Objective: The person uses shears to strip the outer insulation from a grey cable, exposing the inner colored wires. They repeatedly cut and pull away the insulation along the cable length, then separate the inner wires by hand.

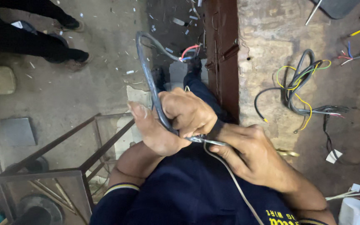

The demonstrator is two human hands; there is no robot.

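Observation:
My left hand [180, 118] is closed around a thick grey cable [146, 71]. The cable arcs up from the fist and bends over to an end where red and blue inner wires [189, 51] stick out. My right hand [248, 156] sits just right of it and grips a small tool with a black handle [216, 128]. The tool's metal tip [207, 141] rests against the cable's lower end at my left fist. A thin white wire [234, 183] trails down from that spot across my dark blue shirt.
A rusty metal frame stand [63, 166] is at lower left. To the right are a brown metal door frame [223, 50] and a brick surface with a bundle of grey, yellow and green wires [301, 83]. Another person's legs [30, 37] are at top left. A white cup [357, 212] is at bottom right.

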